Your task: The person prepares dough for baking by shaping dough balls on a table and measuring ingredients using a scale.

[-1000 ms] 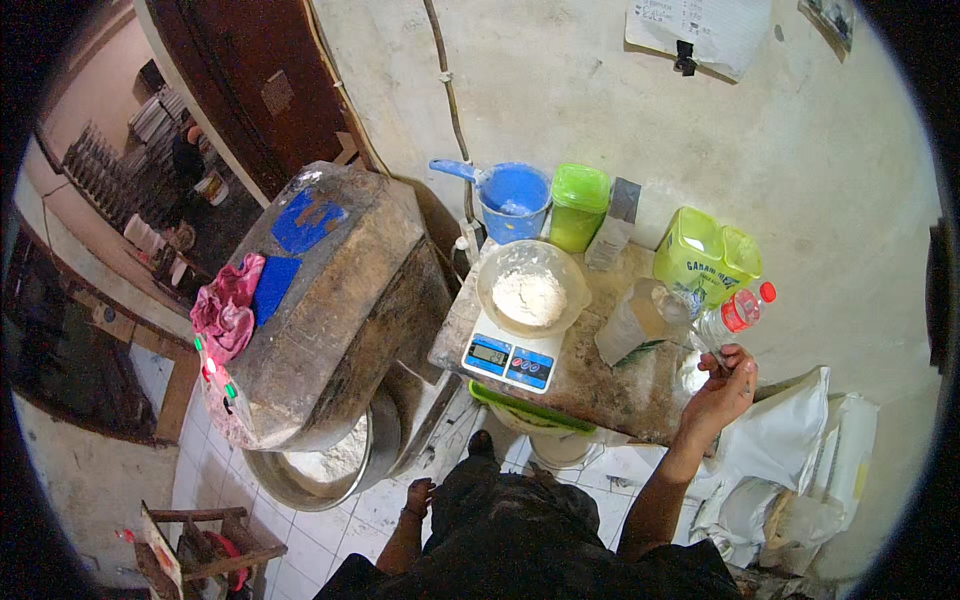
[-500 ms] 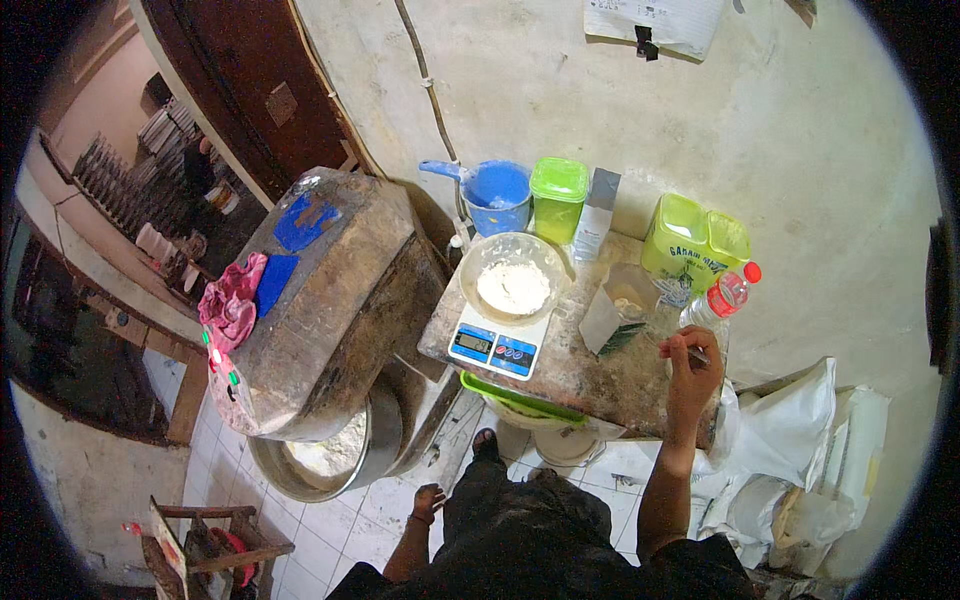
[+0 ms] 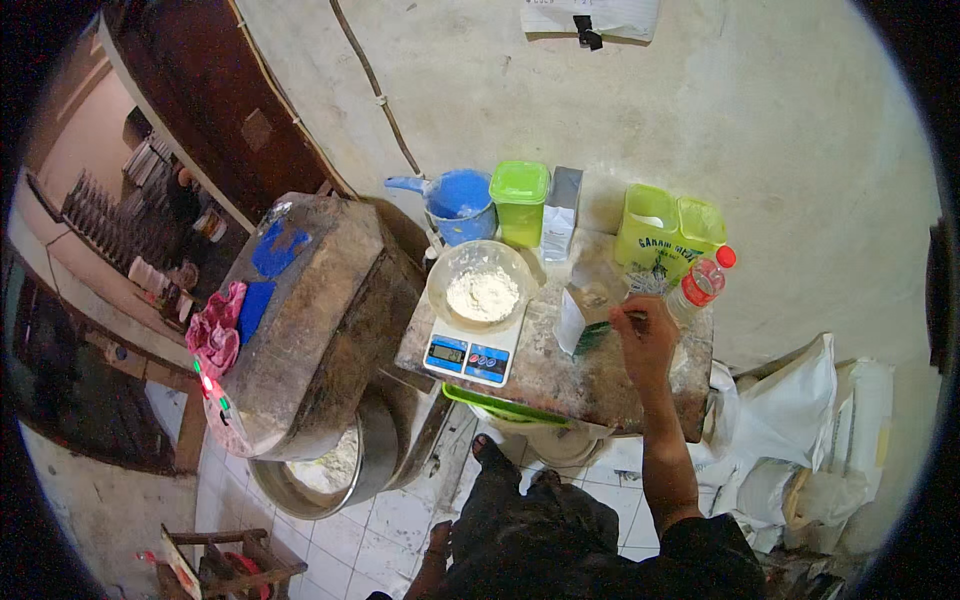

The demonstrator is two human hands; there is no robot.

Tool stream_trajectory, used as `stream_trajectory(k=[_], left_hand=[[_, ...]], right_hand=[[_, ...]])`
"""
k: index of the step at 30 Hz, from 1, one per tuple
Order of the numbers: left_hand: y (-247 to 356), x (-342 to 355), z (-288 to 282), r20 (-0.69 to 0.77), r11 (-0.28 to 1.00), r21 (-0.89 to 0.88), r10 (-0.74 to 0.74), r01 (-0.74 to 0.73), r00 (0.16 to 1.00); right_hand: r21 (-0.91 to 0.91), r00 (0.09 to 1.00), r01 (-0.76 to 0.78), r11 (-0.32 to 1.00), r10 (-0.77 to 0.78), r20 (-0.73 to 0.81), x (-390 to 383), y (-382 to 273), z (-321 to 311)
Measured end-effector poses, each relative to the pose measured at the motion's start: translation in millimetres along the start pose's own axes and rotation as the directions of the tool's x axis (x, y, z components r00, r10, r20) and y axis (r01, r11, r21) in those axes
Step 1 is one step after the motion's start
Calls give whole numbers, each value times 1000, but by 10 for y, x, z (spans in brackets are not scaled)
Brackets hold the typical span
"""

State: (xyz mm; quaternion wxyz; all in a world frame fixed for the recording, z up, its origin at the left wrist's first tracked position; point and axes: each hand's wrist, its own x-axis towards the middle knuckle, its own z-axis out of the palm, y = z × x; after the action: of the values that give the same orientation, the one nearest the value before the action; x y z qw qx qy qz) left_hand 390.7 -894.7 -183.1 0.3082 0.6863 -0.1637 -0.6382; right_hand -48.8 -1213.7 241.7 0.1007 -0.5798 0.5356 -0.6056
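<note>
My right hand (image 3: 645,335) is closed over the right part of the worktable (image 3: 630,400), its fingertips pinched. A thin, shiny thing seems to be in the pinch, too small to name. Just left of the fingers stands an opened packet (image 3: 570,325), with a clear plastic tub (image 3: 597,275) behind it. A clear bottle with a red cap (image 3: 703,283) is close by on the right. Farther left, a translucent bowl of white powder (image 3: 482,290) rests on a white digital scale (image 3: 467,355). My left hand (image 3: 440,538) hangs low beside my leg, away from the table; its fingers are unclear.
Along the wall stand a blue dipper (image 3: 460,205), a green lidded container (image 3: 520,205), a grey packet (image 3: 562,215) and a green two-part container (image 3: 650,240). A large machine (image 3: 330,300) with a metal bowl of flour (image 3: 378,455) is at left. White sacks (image 3: 780,420) lie at right.
My right hand has moved left, from beside the bottle to near the opened packet. My left hand has dropped lower, nearer my body. The whole view has shifted slightly.
</note>
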Motion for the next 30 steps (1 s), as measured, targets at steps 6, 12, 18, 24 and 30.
stream_trajectory(k=[6,12,18,24,30], left_hand=[[594,-113,107,-118,985,-157,-94,75,989],[840,-115,242,-123,984,-158,-108,88,987],[644,-93,253,-96,978,-159,-155,138,983],[549,-91,170,-126,980,-129,-166,150,978],[614,-126,194,-136,982,-157,-124,102,983]], right_hand=[[-60,1000,11,998,-9,28,63,143,71],[-100,1000,16,995,-14,17,95,220,129],[-77,999,-26,997,29,43,122,171,164],[-83,998,-41,996,45,44,97,197,117],[-143,999,40,989,-35,37,126,202,153]])
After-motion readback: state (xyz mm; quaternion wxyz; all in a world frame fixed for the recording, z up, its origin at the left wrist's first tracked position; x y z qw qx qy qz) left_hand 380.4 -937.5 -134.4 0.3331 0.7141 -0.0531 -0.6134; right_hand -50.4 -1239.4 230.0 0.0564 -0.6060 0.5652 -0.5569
